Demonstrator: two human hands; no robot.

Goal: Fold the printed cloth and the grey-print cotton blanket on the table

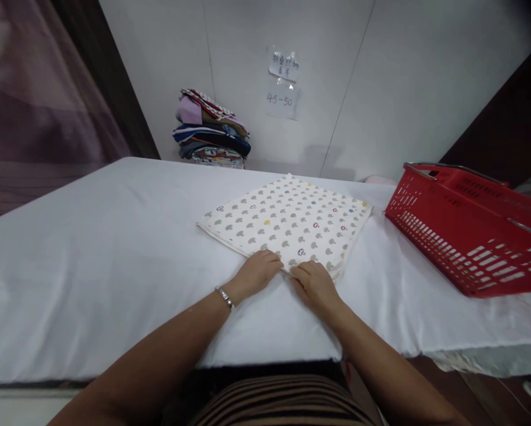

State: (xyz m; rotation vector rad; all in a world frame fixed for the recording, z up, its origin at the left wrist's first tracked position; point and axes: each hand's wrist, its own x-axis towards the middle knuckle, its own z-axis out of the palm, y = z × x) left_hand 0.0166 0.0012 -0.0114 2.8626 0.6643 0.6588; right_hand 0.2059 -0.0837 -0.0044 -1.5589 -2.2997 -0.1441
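A folded white cloth [287,216] with grey and a few coloured mushroom-like prints lies flat, turned at an angle, on the white-covered table [92,266]. At its near edge my left hand [261,269] has its fingers closed on the fabric; a silver bracelet circles that wrist. Just to the right, my right hand [315,284] pinches the same edge close to the near corner. A small gap separates the two hands. My fingertips are partly hidden against the layers of cloth.
At the right end of the table a red plastic basket [473,231] with metal handles stands near the cloth. Behind the table's far edge rises a stack of folded fabrics [214,130]. Handwritten paper signs [283,100] are taped to the wall. A pinkish curtain [43,106] hangs at left.
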